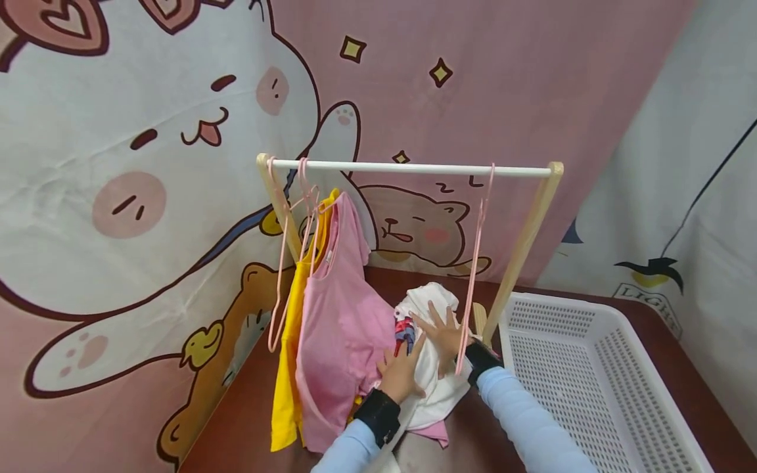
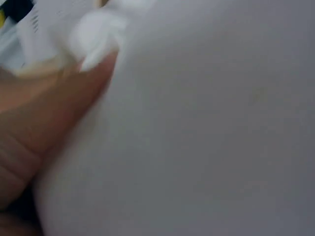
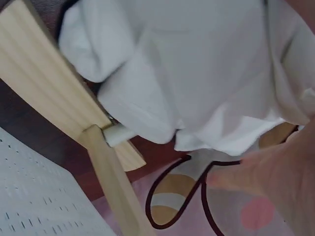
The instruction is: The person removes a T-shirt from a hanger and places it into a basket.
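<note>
A white garment point(image 1: 434, 387) with a red and blue print lies bunched on the table under the rack's rail. My left hand point(image 1: 401, 374) rests on its near left part, fingers spread. Farther back, my right hand point(image 1: 445, 336) touches the same garment with its fingers spread. White cloth point(image 2: 197, 128) fills most of the left wrist view, beside a blurred thumb point(image 2: 59, 108). In the right wrist view the garment point(image 3: 197, 73) hangs in loose folds near the wooden rack foot point(image 3: 54, 83). A pink top point(image 1: 343, 289) hangs just left of my hands.
The clothes rack has a white rail point(image 1: 408, 169). A yellow garment point(image 1: 290, 368) hangs at its left, near bare pink hangers. Another pink hanger point(image 1: 473, 276) dangles in front of my right wrist. A white perforated basket point(image 1: 568, 374) stands at the right on the dark red table point(image 1: 236, 420).
</note>
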